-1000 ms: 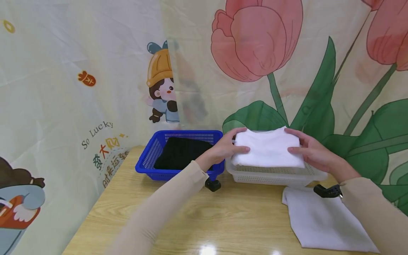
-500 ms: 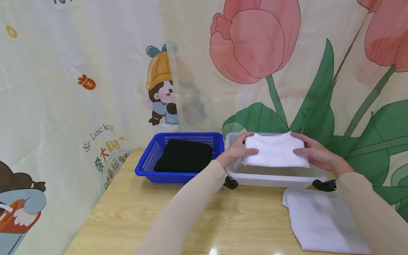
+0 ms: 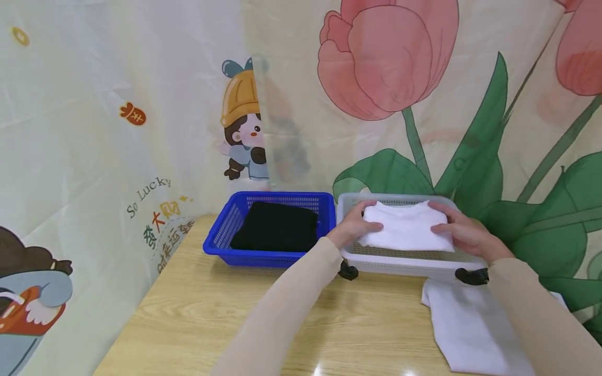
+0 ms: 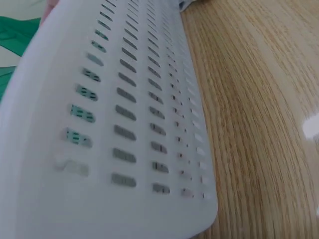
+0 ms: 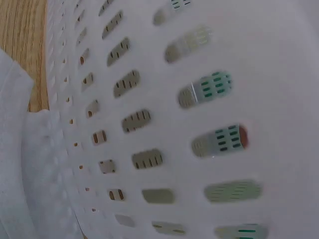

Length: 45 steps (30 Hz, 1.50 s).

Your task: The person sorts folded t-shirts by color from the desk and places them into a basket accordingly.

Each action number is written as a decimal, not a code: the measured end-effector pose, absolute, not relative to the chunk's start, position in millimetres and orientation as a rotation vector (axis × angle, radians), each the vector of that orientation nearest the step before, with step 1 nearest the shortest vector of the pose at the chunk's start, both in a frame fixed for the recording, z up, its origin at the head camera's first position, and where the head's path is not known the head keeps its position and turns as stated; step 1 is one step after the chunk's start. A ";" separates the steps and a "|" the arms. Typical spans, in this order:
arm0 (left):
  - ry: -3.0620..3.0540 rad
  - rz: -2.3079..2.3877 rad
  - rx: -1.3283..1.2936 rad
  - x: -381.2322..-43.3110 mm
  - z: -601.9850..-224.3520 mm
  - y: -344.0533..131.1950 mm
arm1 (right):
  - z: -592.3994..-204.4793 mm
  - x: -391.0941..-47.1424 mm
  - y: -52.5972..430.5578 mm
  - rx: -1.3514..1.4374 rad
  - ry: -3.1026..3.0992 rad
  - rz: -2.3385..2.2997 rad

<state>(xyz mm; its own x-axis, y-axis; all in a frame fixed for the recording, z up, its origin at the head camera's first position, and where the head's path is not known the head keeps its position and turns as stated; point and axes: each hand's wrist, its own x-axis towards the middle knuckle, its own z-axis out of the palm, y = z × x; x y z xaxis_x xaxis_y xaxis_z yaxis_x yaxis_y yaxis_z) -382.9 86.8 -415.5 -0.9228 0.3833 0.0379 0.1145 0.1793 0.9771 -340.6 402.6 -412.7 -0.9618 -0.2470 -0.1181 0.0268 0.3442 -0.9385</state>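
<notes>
A folded white shirt (image 3: 408,227), its curved neckline at the far edge, is held between my two hands inside the white basket's outline. My left hand (image 3: 354,225) pinches its left side, thumb on the near face and fingers at the back edge. On the opposite side my right hand (image 3: 466,233) grips it the same way. The white basket (image 3: 400,266) is slotted plastic; its outer wall (image 4: 94,204) fills much of the left wrist view. In the right wrist view that slotted wall (image 5: 279,99) hides the hand and shirt.
Left of the white basket stands a blue basket (image 3: 263,257) with a folded black garment (image 3: 276,227) in it. Another white garment (image 3: 470,326) lies at the front right of the wooden table (image 3: 226,318). A printed curtain (image 3: 291,104) hangs close behind.
Both hands have lowered the folded shirt toward the white basket, shifting it slightly right at first. The blue basket and black garment stay in place; the head view shifts a little.
</notes>
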 end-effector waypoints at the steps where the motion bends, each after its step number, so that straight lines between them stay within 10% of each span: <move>1: 2.235 1.825 0.473 -382.6 -416.4 89.2 | -413.5 -340.5 403.1 -0.189 2.373 -1.668; 45: 2.275 1.815 0.166 -405.6 -441.3 110.5 | -430.4 -348.5 390.9 -0.115 2.585 -1.406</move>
<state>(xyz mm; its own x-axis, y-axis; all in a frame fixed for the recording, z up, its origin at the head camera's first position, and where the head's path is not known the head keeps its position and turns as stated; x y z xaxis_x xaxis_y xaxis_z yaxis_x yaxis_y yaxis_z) -405.6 110.5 -441.3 -0.9680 0.2277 -0.1052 -0.0520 0.2281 0.9722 -348.5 390.9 -430.4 -0.9778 -0.1610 -0.1343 0.0252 0.5454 -0.8378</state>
